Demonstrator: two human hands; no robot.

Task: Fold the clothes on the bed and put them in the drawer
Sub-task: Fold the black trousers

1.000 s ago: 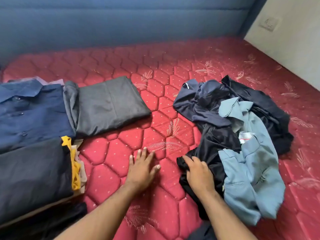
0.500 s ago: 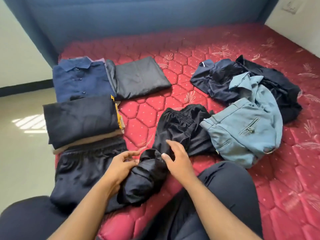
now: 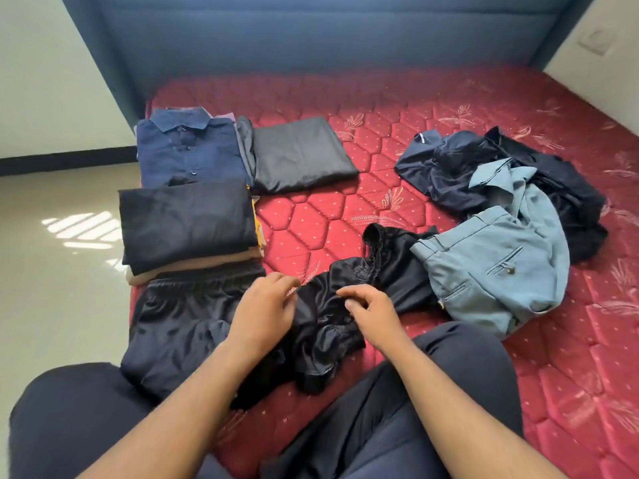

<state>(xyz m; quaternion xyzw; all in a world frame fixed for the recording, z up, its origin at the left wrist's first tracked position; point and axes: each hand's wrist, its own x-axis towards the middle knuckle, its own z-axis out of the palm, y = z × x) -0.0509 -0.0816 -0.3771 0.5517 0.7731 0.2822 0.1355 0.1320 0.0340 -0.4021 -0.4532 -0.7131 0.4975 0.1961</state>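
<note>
Left hand – pinching black shorts | right hand – curled on them

Both hands, left and right, on crumpled black shorts on bed; folded stack left of shorts.

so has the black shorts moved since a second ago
Yes. The black shorts have been pulled out of the unfolded pile, toward the folded stack and the person's lap; both hands are on them.
</note>
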